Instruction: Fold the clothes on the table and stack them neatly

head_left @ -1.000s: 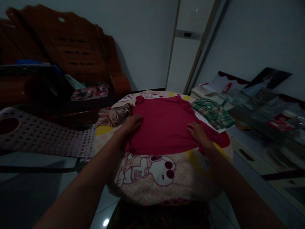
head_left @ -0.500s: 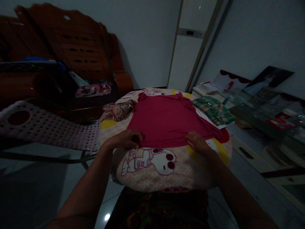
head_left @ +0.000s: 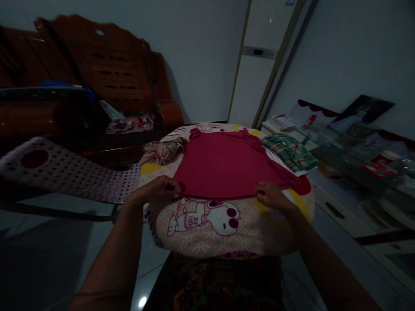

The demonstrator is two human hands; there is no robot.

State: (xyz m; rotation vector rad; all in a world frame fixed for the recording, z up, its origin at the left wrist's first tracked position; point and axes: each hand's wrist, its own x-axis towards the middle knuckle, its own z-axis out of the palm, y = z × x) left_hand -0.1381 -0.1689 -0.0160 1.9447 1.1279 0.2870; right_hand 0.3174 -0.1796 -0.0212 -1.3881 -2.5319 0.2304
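Note:
A dark pink shirt (head_left: 223, 164) lies spread flat on a round table with a cartoon-dog cloth (head_left: 207, 242). At the shirt's near left corner, my left hand (head_left: 164, 188) pinches the hem between thumb and fingers. My right hand (head_left: 267, 194) grips the same near edge farther right, its fingers closed. Between the two hands the hem runs nearly straight. Beyond my right hand, a side part of the shirt spreads toward the table's right edge.
A crumpled patterned cloth (head_left: 165, 151) lies on the table's left, a green plaid garment (head_left: 290, 151) on its right. A woven chair (head_left: 81, 172) stands at left before a wooden bench (head_left: 113, 73). A glass-topped cabinet (head_left: 350, 155) with clutter stands at right.
My left hand has moved left along the hem to the shirt's corner. The near edge looks straighter and the cloth smoother. My right hand has shifted only slightly.

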